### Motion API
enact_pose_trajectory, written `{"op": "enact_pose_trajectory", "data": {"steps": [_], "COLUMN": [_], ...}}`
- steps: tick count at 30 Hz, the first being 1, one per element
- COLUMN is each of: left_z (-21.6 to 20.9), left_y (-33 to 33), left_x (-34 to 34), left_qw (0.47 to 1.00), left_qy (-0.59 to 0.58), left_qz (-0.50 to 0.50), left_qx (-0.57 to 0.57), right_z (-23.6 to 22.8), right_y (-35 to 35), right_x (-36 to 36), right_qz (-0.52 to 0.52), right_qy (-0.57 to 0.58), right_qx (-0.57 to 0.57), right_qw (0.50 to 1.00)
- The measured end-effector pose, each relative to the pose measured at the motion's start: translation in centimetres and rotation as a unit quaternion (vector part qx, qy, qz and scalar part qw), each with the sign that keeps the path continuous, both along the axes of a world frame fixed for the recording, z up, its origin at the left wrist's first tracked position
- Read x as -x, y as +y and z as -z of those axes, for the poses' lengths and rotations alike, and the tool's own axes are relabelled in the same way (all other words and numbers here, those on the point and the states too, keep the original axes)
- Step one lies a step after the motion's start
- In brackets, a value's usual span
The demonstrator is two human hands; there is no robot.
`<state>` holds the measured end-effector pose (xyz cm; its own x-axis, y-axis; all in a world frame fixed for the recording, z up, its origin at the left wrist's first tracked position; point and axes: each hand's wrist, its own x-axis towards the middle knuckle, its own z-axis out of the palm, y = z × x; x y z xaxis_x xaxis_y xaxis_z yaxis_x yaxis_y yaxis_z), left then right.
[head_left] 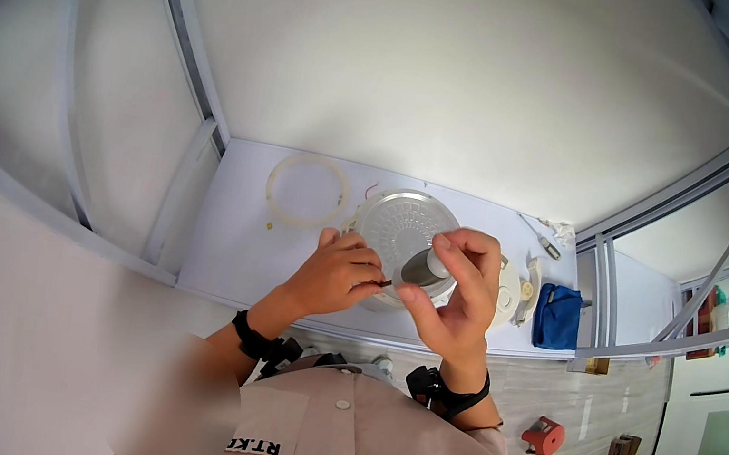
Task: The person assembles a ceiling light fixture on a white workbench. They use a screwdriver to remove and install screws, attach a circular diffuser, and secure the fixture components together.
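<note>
A round appliance part (410,214) with a shiny, patterned metal top lies on the white table in front of me. Over its near right side, my right hand (462,307) grips a small grey-and-white rounded piece (418,273) between thumb and fingers; its exact kind cannot be made out. My left hand (336,273) is closed at the near left edge of the metal part. Its fingertips pinch a small, thin dark piece (385,283) close to the right thumb. Both hands partly cover the near side of the round part.
A thin pale ring (272,183) lies on the table (227,243) at the left, beside a small yellowish bit (269,226). To the right are white plastic parts (507,295), a screwdriver (550,248) and a blue cloth item (557,318). Metal frame posts flank the table.
</note>
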<state>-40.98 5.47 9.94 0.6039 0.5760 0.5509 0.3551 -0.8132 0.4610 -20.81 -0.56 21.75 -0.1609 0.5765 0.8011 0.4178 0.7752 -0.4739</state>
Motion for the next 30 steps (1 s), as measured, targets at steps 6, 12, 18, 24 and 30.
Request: {"op": "enact_pose_trajectory", "data": {"steps": [6, 12, 18, 24, 30], "left_z": [-0.5, -0.6, -1.0, 0.0, -1.8], "left_y": [0.3, 0.4, 0.4, -0.3, -1.7], "left_x": [-0.2, -0.5, -1.7, -5.0, -9.3], "left_qw": [0.998, 0.998, 0.986, 0.947, 0.954], "left_qy": [-0.013, -0.034, -0.143, -0.272, -0.278], "left_qz": [0.032, 0.022, 0.013, -0.001, 0.025], "left_qx": [0.047, 0.041, 0.079, 0.170, 0.111], "right_z": [0.3, 0.0, -0.1, 0.4, 0.8], "right_y": [-0.7, -0.2, -0.6, -2.0, -3.4], "right_x": [1.3, -1.0, -2.4, -6.0, -11.4], "right_qz": [-0.078, 0.019, 0.075, 0.058, 0.066], "right_qy": [0.251, 0.063, 0.246, 0.340, 0.398], "right_qx": [0.134, 0.047, 0.104, 0.059, 0.068], "right_qw": [0.956, 0.997, 0.961, 0.937, 0.912]}}
